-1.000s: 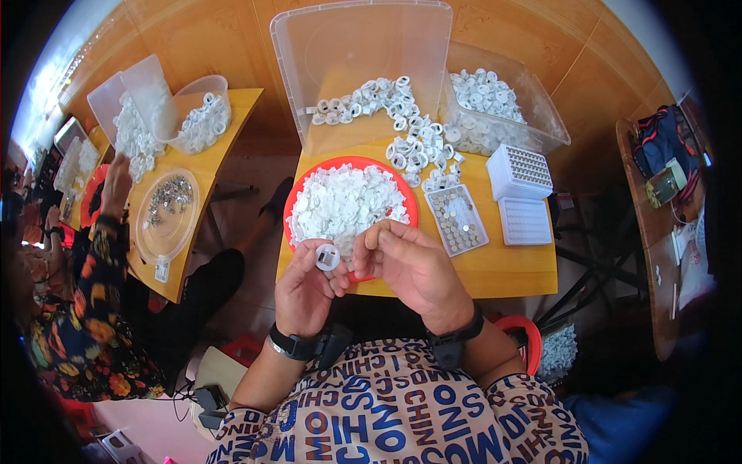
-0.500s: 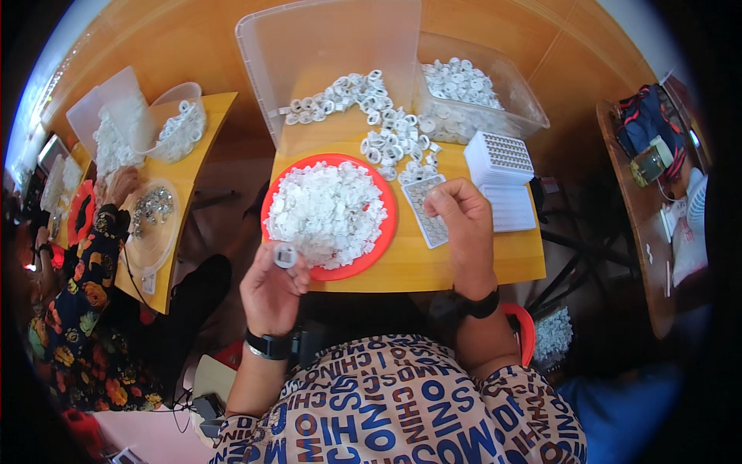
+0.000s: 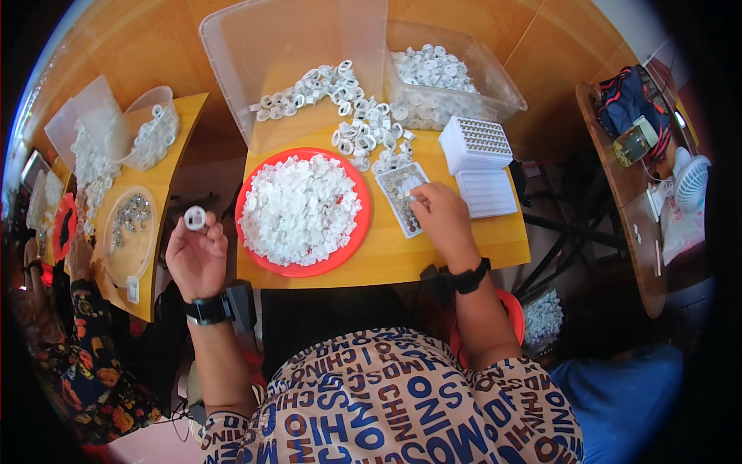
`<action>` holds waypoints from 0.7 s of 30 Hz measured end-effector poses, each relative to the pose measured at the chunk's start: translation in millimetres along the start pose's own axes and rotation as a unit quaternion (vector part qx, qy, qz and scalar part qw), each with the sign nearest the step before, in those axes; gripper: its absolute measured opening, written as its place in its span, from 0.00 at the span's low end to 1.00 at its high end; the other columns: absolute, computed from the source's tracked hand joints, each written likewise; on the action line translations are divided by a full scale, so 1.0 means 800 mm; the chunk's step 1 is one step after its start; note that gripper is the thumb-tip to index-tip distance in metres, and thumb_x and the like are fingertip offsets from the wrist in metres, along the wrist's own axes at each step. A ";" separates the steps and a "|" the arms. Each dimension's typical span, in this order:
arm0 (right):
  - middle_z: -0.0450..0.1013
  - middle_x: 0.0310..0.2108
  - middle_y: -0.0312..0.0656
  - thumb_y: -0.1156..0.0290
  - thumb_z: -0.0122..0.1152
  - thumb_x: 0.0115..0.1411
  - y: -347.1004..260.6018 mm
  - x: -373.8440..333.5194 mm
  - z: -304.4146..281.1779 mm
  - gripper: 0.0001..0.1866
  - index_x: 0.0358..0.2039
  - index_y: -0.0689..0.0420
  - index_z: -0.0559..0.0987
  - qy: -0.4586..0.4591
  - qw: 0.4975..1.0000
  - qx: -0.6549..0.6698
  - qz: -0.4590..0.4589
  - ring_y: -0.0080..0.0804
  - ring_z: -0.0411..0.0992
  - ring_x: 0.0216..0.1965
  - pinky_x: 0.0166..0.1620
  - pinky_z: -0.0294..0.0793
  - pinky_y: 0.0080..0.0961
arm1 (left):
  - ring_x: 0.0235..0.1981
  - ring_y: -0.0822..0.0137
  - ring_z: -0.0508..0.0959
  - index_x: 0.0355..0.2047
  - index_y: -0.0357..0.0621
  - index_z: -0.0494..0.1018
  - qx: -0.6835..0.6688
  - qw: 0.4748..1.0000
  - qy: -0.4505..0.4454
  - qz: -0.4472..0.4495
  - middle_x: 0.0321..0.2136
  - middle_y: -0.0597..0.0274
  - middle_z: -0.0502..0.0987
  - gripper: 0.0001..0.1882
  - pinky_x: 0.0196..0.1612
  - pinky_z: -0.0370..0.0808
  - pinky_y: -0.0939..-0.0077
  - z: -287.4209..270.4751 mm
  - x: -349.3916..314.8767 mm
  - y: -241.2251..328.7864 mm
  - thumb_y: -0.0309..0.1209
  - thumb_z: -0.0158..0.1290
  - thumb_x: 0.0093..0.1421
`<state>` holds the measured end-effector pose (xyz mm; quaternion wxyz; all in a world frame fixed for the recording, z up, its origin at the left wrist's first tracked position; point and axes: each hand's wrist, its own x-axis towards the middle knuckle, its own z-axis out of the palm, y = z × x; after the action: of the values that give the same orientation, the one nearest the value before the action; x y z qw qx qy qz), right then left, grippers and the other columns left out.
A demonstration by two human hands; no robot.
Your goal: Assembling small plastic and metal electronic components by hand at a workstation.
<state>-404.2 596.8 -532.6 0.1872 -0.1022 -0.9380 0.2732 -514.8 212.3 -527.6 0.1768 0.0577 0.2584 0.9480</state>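
Note:
Raised beyond the left edge of the wooden table, my left hand (image 3: 198,263) grips a small round white plastic part (image 3: 195,218) with a dark opening in its face. My right hand (image 3: 447,224) is over the right side of a shallow white tray (image 3: 411,230) of small round discs. Its thumb and fingertips are pinched together; what they hold, if anything, is too small to make out. Between my hands lies a red round plate (image 3: 362,232) heaped with small white plastic pieces (image 3: 297,209). Loose white ring-shaped parts (image 3: 363,131) lie behind the tray.
A clear bin (image 3: 495,97) full of white parts stands at the back, beside an upright translucent lid (image 3: 297,39). Stacked white trays (image 3: 475,147) are at the right. Another person's hand (image 3: 79,255) is at the left table (image 3: 166,193). A red stool (image 3: 510,305) is below.
My left hand has moved left, away from the red plate, still with the round white part. My right hand has come down to the tray of discs. The view has shifted slightly.

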 end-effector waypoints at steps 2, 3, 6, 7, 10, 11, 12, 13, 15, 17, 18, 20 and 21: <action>0.74 0.31 0.48 0.73 0.61 0.52 -0.001 0.011 0.012 0.08 0.33 0.61 0.78 -0.010 0.999 -0.028 -0.025 0.46 0.73 0.36 0.39 0.72 0.37 | 0.34 0.64 0.68 0.43 0.37 0.67 -0.035 0.998 -0.042 -0.013 0.36 0.54 0.70 0.14 0.35 0.69 0.73 0.009 0.016 0.003 0.36 0.43 0.65; 0.75 0.31 0.47 0.72 0.60 0.53 -0.001 0.012 0.007 0.08 0.33 0.61 0.78 0.024 0.999 -0.010 -0.030 0.43 0.74 0.35 0.38 0.72 0.34 | 0.34 0.65 0.67 0.43 0.37 0.67 -0.049 0.997 -0.049 -0.018 0.36 0.54 0.70 0.14 0.36 0.68 0.74 0.015 0.021 0.005 0.35 0.44 0.65; 0.76 0.30 0.43 0.71 0.60 0.56 -0.037 0.007 -0.011 0.09 0.35 0.62 0.78 0.004 0.993 0.120 0.012 0.33 0.75 0.33 0.38 0.73 0.27 | 0.33 0.66 0.65 0.42 0.37 0.66 -0.108 0.992 -0.059 -0.023 0.35 0.56 0.67 0.12 0.35 0.66 0.74 0.027 0.034 0.005 0.33 0.45 0.64; 0.77 0.31 0.41 0.71 0.60 0.57 -0.049 0.007 -0.016 0.09 0.37 0.63 0.79 -0.040 0.974 0.213 0.060 0.27 0.75 0.33 0.38 0.73 0.23 | 0.32 0.67 0.65 0.41 0.37 0.66 -0.130 0.990 -0.056 -0.024 0.35 0.57 0.66 0.11 0.35 0.65 0.74 0.029 0.037 0.004 0.33 0.45 0.64; 0.77 0.31 0.39 0.71 0.60 0.58 -0.093 -0.003 0.000 0.10 0.39 0.63 0.79 -0.150 0.912 0.380 0.025 0.19 0.73 0.33 0.38 0.72 0.19 | 0.32 0.67 0.65 0.40 0.37 0.65 -0.167 0.984 -0.050 -0.025 0.35 0.56 0.66 0.11 0.35 0.65 0.74 0.046 0.042 -0.002 0.34 0.42 0.65; 0.77 0.31 0.39 0.71 0.61 0.58 -0.115 -0.007 0.001 0.11 0.40 0.63 0.78 -0.217 0.894 0.392 0.015 0.20 0.73 0.33 0.38 0.72 0.19 | 0.32 0.66 0.65 0.40 0.37 0.65 -0.168 0.984 -0.049 -0.027 0.35 0.56 0.66 0.11 0.35 0.65 0.74 0.052 0.046 -0.003 0.34 0.42 0.65; 0.76 0.31 0.38 0.71 0.62 0.57 -0.138 -0.010 0.006 0.13 0.41 0.63 0.78 -0.284 0.871 0.401 0.002 0.21 0.73 0.33 0.38 0.72 0.20 | 0.32 0.66 0.65 0.40 0.37 0.65 -0.166 0.985 -0.051 -0.024 0.35 0.56 0.66 0.11 0.35 0.65 0.74 0.059 0.049 -0.003 0.34 0.42 0.65; 0.76 0.32 0.38 0.70 0.63 0.57 -0.155 -0.019 0.020 0.16 0.43 0.63 0.77 -0.312 0.851 0.422 -0.025 0.22 0.73 0.34 0.38 0.73 0.20 | 0.33 0.66 0.65 0.41 0.37 0.65 -0.164 0.985 -0.055 -0.022 0.36 0.55 0.67 0.12 0.35 0.65 0.74 0.066 0.051 -0.003 0.34 0.42 0.65; 0.74 0.38 0.40 0.65 0.67 0.54 -0.178 -0.030 0.047 0.27 0.51 0.64 0.71 -0.376 0.823 0.421 -0.066 0.24 0.71 0.40 0.40 0.73 0.21 | 0.33 0.66 0.65 0.41 0.37 0.64 -0.162 0.985 -0.063 -0.018 0.37 0.54 0.67 0.12 0.35 0.65 0.73 0.074 0.059 -0.002 0.34 0.42 0.65; 0.71 0.43 0.39 0.64 0.69 0.53 -0.202 -0.040 0.064 0.31 0.54 0.62 0.69 -0.413 0.774 0.478 -0.046 0.24 0.69 0.45 0.44 0.72 0.22 | 0.33 0.66 0.66 0.41 0.37 0.65 -0.167 0.983 -0.074 -0.005 0.37 0.53 0.68 0.12 0.36 0.66 0.73 0.077 0.069 -0.002 0.33 0.42 0.64; 0.71 0.43 0.39 0.64 0.69 0.53 -0.213 -0.040 0.075 0.31 0.54 0.62 0.69 -0.413 0.773 0.479 -0.049 0.24 0.69 0.45 0.44 0.72 0.22 | 0.33 0.65 0.66 0.41 0.36 0.65 -0.171 0.983 -0.063 -0.001 0.37 0.53 0.68 0.12 0.36 0.66 0.72 0.080 0.072 -0.003 0.34 0.42 0.64; 0.67 0.47 0.37 0.66 0.69 0.53 -0.229 -0.038 0.093 0.33 0.57 0.59 0.66 -0.389 0.661 0.641 -0.028 0.25 0.65 0.49 0.52 0.67 0.25 | 0.33 0.65 0.67 0.41 0.36 0.65 -0.169 0.984 -0.061 0.011 0.37 0.52 0.69 0.12 0.36 0.66 0.72 0.083 0.072 -0.008 0.34 0.42 0.64; 0.67 0.47 0.37 0.66 0.69 0.53 -0.233 -0.037 0.094 0.33 0.57 0.59 0.66 -0.390 0.660 0.642 -0.031 0.25 0.65 0.49 0.52 0.67 0.25 | 0.33 0.64 0.67 0.41 0.36 0.65 -0.169 0.984 -0.058 0.022 0.36 0.52 0.69 0.13 0.36 0.67 0.71 0.081 0.073 -0.010 0.34 0.42 0.64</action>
<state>-424.6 397.7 -497.0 -0.1680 0.1878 -0.5199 0.8162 -553.3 270.8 -474.8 0.1775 0.0876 0.0820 0.9768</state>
